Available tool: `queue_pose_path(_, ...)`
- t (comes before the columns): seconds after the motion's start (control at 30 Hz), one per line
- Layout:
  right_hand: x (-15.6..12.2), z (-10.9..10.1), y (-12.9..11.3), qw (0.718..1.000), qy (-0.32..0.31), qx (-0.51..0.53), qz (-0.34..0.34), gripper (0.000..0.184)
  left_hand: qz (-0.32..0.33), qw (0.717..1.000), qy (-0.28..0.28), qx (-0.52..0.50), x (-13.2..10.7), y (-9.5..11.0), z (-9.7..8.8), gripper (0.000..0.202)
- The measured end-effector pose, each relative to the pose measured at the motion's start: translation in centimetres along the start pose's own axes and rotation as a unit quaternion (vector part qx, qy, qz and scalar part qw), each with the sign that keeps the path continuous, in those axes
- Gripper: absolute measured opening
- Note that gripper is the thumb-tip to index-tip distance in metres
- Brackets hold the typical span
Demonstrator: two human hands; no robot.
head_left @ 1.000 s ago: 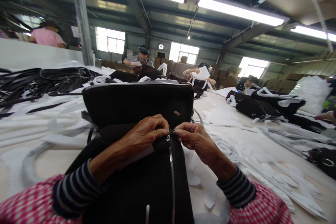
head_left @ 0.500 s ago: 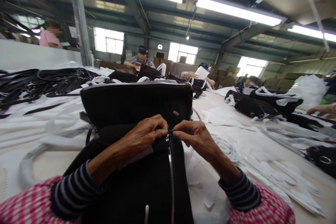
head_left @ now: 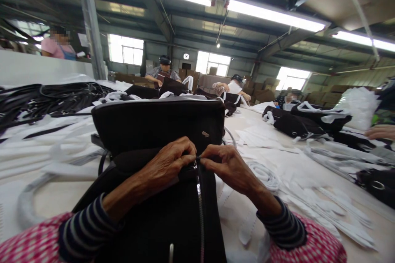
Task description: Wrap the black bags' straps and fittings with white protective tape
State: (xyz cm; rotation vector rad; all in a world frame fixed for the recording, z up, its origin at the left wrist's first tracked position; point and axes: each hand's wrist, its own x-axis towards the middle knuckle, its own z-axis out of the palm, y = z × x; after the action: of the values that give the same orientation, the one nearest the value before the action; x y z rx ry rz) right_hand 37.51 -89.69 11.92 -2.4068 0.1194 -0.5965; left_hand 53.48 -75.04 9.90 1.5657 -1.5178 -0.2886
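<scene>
A black fabric handbag (head_left: 157, 127) lies on the table in front of me, with a small metal tag (head_left: 205, 134) on its upper part. A silver zipper (head_left: 200, 209) runs down its dark front panel. My left hand (head_left: 165, 166) and my right hand (head_left: 230, 168) meet at the zipper's top end (head_left: 196, 159). Fingers of both hands pinch the slider area there, and my fingertips hide the pull itself. Pink checked sleeves and striped cuffs show at both forearms.
White fabric strips and cut pieces (head_left: 321, 197) cover the long table, with a heap of black straps (head_left: 52, 98) at left. Other black bags (head_left: 293, 126) lie at right. A co-worker's hand (head_left: 381, 132) enters at the right edge. Several seated people and cardboard boxes (head_left: 265, 95) stand beyond.
My view has drifted slightly, shifting the scene left and up. Both hands stay pinched at the zipper top, drawn a little closer together. The co-worker's hand at right has shifted slightly.
</scene>
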Motion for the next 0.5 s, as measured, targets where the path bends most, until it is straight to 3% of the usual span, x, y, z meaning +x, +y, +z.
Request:
queue_pose_path(0.2, 0.6, -0.2, 0.2, 0.999, -0.011, 0.036, 0.002, 0.012, 0.004, 1.000, 0.012, -0.001, -0.1, 0.2, 0.1, 0.018)
queue_pose_path(0.37, 1.3, -0.4, 0.5, 0.983, -0.060, 0.163, 0.054, 0.010, 0.004, 1.000, 0.011, -0.001, -0.2, 0.2, 0.3, 0.019)
queue_pose_path(0.5, 1.1, 0.0, 0.5, 0.990, -0.040, 0.129, 0.044, 0.014, 0.009, 1.000, 0.016, -0.003, -0.3, 0.2, 0.3, 0.018)
